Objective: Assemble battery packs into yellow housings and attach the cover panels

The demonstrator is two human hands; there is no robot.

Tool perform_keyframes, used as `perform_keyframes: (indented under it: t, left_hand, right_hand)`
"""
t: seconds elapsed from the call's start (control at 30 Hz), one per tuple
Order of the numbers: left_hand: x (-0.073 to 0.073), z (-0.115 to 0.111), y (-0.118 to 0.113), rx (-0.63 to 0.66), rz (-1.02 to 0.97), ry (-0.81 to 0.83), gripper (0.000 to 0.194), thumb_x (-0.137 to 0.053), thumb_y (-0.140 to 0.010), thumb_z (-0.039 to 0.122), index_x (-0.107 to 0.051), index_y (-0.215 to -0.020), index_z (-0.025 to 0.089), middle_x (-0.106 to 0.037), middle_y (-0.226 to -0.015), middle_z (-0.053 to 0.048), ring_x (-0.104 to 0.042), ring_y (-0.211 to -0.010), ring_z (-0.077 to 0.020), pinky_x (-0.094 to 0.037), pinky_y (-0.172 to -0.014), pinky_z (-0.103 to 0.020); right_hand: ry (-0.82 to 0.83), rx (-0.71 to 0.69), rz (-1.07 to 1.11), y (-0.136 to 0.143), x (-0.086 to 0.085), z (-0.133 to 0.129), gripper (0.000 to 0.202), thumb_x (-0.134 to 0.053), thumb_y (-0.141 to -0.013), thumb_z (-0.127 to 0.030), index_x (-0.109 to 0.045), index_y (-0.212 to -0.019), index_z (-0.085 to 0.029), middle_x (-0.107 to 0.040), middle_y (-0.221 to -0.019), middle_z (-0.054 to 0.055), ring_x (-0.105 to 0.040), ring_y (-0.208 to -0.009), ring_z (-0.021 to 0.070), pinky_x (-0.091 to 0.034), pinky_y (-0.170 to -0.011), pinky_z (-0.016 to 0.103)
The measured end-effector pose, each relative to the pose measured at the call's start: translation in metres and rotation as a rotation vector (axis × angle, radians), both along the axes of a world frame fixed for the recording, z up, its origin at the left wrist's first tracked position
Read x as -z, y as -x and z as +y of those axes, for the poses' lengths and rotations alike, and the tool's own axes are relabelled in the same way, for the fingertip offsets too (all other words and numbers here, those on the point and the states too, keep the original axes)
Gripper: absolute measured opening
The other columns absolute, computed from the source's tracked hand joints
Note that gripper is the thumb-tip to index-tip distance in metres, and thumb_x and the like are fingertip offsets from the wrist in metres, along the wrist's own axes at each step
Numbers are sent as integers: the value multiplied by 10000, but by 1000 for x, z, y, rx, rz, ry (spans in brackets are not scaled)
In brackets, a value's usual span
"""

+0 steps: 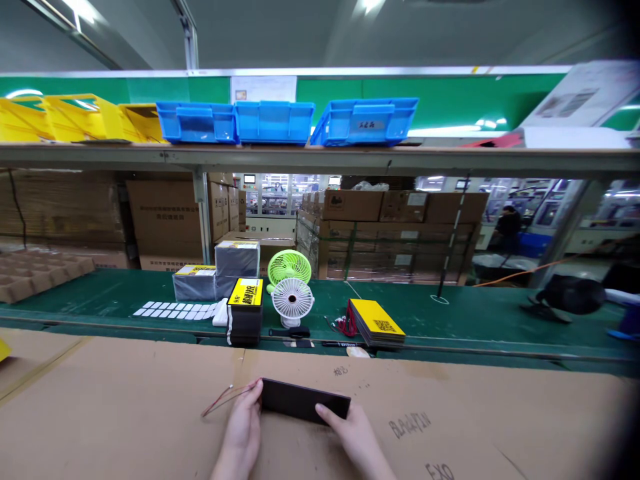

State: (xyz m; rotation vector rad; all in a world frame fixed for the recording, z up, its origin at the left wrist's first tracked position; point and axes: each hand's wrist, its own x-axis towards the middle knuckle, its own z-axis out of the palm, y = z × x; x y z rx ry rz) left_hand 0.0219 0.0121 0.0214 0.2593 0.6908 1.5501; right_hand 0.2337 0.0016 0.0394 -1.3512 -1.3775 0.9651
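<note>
A thin black rectangular panel [300, 399] is held between my two hands, just above the cardboard-covered bench. My left hand [244, 423] grips its left end, thumb at the upper corner. Thin red and dark wires with a small connector [220, 401] trail out leftward beside that hand. At the right end, my right hand [353, 433] is closed on the panel, with its thumb lying across the dark face. The fingers behind the panel are hidden.
Beyond the cardboard [140, 393], a green bench [435, 313] carries a stack of yellow-topped black panels [245, 313], a white fan [293, 300], a green fan [289, 267], a yellow-topped stack [377, 323] and white labels [175, 311]. Blue bins [275, 123] line the shelf above.
</note>
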Motion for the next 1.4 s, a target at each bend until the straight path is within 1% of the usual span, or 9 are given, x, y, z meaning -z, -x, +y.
perform_keyframes:
  t: [0.17, 0.3, 0.47, 0.6, 0.77, 1.03, 1.27, 1.4]
  left_hand:
    - [0, -1, 0, 3, -4, 5, 98, -631, -741, 95, -681, -821, 120, -695, -931, -91, -645, -862, -153, -481, -885, -307]
    - [-1, 0, -1, -1, -5, 12, 111, -611, -750, 79, -678, -828, 121, -693, -946, -97, -642, -867, -151, -479, -888, -309]
    - [-3, -1, -1, 3, -4, 7, 93, -637, -729, 88, -679, -801, 128, -698, -922, -91, -651, -860, -165, -482, -885, -314]
    - [-3, -3, -1, 2, -1, -5, 88, -649, -717, 97, -683, -791, 132, -702, -902, -86, -656, -862, -177, -482, -883, -313]
    - [-1, -1, 0, 0, 2, -5, 106, -621, -739, 80, -682, -815, 121, -696, -925, -92, -649, -854, -157, -485, -864, -290]
    - [1, 0, 0, 6, -9, 3, 107, -604, -755, 74, -676, -813, 126, -693, -897, -75, -644, -847, -135, -480, -851, -257]
    - [2, 1, 1, 19, -8, 5, 109, -600, -765, 85, -673, -833, 126, -687, -943, -96, -638, -878, -152, -476, -880, -298]
    - [0, 0, 0, 14, -7, 2, 114, -593, -767, 74, -675, -828, 125, -688, -927, -92, -637, -866, -146, -479, -873, -293]
  right_hand:
    - [3, 35, 11, 0, 0, 0, 464, -671, -656, -386, -627, -1038, -127, -656, -1102, 123, -573, -1077, 294, -407, -974, 410]
    - [0, 10, 19, 0, 1, 1, 412, -660, -664, -388, -643, -993, -139, -665, -1084, 117, -577, -1071, 293, -418, -963, 402]
    - [-18, 13, 9, -1, 4, 2, 431, -665, -665, -391, -637, -1017, -144, -667, -1079, 111, -580, -1065, 290, -417, -962, 401]
    - [-6, -1, 1, -2, 3, 2, 409, -658, -674, -388, -646, -1001, -144, -675, -1062, 109, -588, -1053, 288, -423, -954, 396]
    - [5, -4, -6, -2, 2, 2, 426, -653, -669, -395, -644, -1009, -140, -673, -1066, 111, -589, -1052, 285, -426, -955, 390]
    - [14, 8, -1, 0, -3, 0, 427, -660, -653, -407, -663, -988, -143, -682, -1048, 108, -599, -1038, 286, -441, -939, 382]
    - [15, 35, 9, 0, -2, 0, 460, -671, -645, -402, -646, -1016, -131, -666, -1081, 120, -581, -1069, 290, -422, -963, 396]
    - [5, 8, 19, 0, -1, 1, 443, -666, -655, -396, -648, -1010, -132, -670, -1071, 122, -587, -1057, 291, -422, -959, 405]
